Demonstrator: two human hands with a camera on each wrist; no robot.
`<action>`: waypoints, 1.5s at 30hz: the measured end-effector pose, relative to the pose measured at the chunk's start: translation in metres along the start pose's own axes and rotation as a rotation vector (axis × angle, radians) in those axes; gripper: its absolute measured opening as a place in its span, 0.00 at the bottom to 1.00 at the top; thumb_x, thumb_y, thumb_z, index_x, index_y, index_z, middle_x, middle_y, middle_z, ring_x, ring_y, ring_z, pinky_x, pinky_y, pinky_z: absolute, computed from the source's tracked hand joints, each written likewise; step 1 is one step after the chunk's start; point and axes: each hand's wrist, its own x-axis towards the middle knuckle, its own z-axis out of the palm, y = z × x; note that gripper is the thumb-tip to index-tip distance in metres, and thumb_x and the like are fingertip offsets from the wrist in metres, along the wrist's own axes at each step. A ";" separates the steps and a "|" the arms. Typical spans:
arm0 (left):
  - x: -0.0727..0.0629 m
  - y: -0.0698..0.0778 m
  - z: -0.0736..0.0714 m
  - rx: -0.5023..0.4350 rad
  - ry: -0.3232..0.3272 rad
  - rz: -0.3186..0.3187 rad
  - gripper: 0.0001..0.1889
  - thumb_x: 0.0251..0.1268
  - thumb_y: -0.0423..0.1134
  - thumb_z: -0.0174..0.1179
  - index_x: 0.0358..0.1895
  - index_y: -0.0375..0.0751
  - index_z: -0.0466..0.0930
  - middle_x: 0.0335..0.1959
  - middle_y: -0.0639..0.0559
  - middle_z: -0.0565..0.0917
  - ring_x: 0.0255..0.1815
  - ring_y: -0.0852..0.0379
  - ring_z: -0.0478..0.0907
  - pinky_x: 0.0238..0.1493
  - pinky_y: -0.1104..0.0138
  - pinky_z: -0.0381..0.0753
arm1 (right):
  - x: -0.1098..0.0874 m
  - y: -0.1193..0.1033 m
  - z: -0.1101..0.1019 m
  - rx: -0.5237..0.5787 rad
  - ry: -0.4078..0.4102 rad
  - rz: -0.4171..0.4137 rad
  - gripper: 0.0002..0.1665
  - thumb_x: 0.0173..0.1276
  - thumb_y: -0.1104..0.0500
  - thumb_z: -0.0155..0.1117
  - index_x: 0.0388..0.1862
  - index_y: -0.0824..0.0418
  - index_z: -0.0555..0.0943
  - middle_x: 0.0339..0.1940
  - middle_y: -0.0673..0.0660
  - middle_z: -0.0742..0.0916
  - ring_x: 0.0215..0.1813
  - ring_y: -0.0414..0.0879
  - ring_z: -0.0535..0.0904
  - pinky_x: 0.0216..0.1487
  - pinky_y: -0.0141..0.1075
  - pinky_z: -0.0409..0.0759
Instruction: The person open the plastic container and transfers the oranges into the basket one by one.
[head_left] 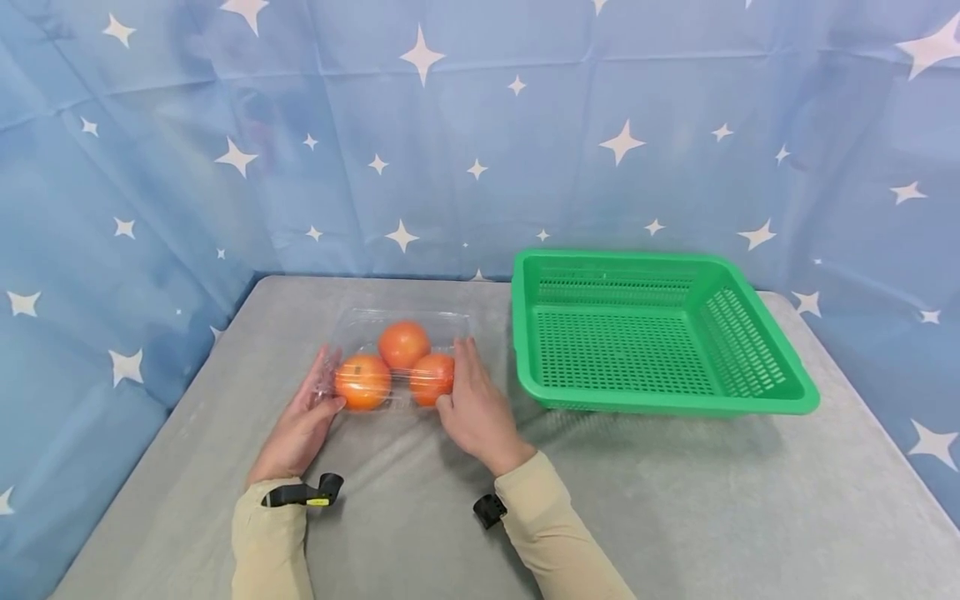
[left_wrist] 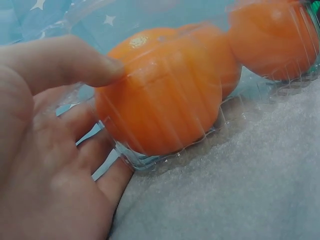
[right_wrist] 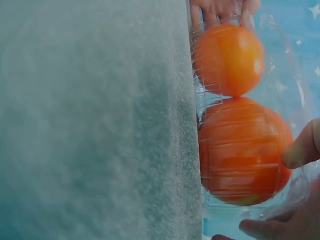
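A clear plastic fruit box (head_left: 401, 400) sits on the table, holding three round orange fruits that look like oranges. One orange (head_left: 363, 382) lies at the near left, another (head_left: 432, 379) at the near right, and a third (head_left: 404, 344) behind them. My left hand (head_left: 296, 433) grips the box's left end, its thumb over the near corner and its fingers along the side. At the opposite end, my right hand (head_left: 483, 412) holds the box between thumb and fingers. The left wrist view shows the left thumb against the plastic in front of an orange (left_wrist: 160, 100).
A green slotted basket (head_left: 667, 404) stands to the right of the box, near the back of the grey table (head_left: 420, 525). Behind the table hangs a blue curtain (head_left: 540, 200) with white stars. A dark wrist camera (head_left: 303, 493) is strapped at the left sleeve.
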 end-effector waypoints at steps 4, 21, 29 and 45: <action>-0.001 -0.001 0.000 -0.007 -0.004 -0.009 0.39 0.64 0.25 0.46 0.69 0.66 0.40 0.71 0.58 0.39 0.70 0.60 0.35 0.66 0.56 0.37 | -0.001 -0.002 -0.001 -0.003 -0.018 0.018 0.43 0.57 0.58 0.49 0.70 0.64 0.46 0.70 0.63 0.53 0.67 0.52 0.56 0.50 0.49 0.72; -0.005 -0.002 -0.001 -0.084 0.000 -0.033 0.41 0.61 0.22 0.44 0.69 0.68 0.42 0.71 0.57 0.38 0.70 0.57 0.34 0.66 0.54 0.36 | -0.003 -0.009 -0.006 0.015 -0.061 0.065 0.37 0.61 0.58 0.44 0.70 0.61 0.50 0.70 0.64 0.54 0.60 0.55 0.67 0.40 0.48 0.76; -0.005 0.001 -0.002 -0.092 0.003 -0.050 0.41 0.62 0.22 0.43 0.68 0.69 0.43 0.71 0.58 0.39 0.70 0.57 0.34 0.66 0.53 0.37 | -0.002 -0.011 -0.015 0.024 -0.053 0.056 0.36 0.60 0.58 0.45 0.68 0.62 0.53 0.67 0.66 0.60 0.59 0.56 0.68 0.50 0.49 0.72; 0.000 0.009 0.001 -0.033 0.060 -0.039 0.34 0.66 0.38 0.49 0.68 0.70 0.44 0.71 0.51 0.42 0.70 0.51 0.42 0.64 0.48 0.42 | -0.001 -0.003 -0.016 0.117 -0.011 0.086 0.39 0.59 0.53 0.52 0.70 0.50 0.52 0.70 0.59 0.57 0.62 0.57 0.64 0.52 0.52 0.70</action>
